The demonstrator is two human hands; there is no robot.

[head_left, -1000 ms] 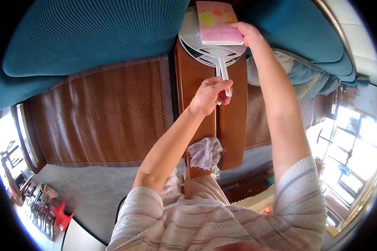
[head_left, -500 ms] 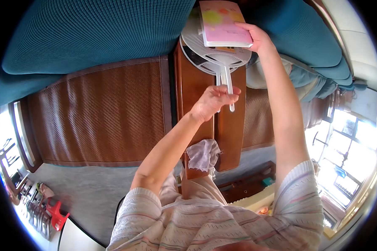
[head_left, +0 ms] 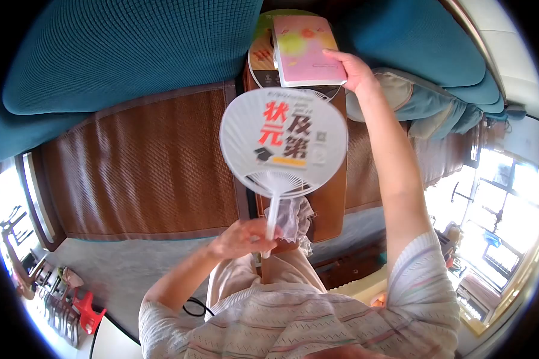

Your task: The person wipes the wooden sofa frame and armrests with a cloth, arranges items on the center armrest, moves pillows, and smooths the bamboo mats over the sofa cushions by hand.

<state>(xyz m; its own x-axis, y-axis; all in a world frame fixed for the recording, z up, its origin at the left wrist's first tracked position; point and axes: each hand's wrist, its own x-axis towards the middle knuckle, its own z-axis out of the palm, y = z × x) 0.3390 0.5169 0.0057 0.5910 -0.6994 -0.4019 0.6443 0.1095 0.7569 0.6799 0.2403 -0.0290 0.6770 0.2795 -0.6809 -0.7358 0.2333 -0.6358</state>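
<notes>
My left hand [head_left: 245,238] is closed round the handle of a white hand fan [head_left: 245,143], which has red and black characters printed on it. The fan is held up in front of my body, above the wooden console [head_left: 326,197]. My right hand [head_left: 356,72] grips the right edge of a pink book [head_left: 308,51] with a yellow and orange pattern, thumb on its cover. Under the book lies another round fan [head_left: 260,60] with green, orange and black print, partly hidden by the book.
Brown woven mats [head_left: 144,173] cover the seats on both sides of the console, with teal cushions [head_left: 138,54] behind. A lilac cloth [head_left: 293,218] hangs at the console's near end. A red stool [head_left: 88,312] stands at lower left.
My left hand has drawn the white fan off the pile and down toward my body. Another fan now shows under the book. My right hand still grips the book.
</notes>
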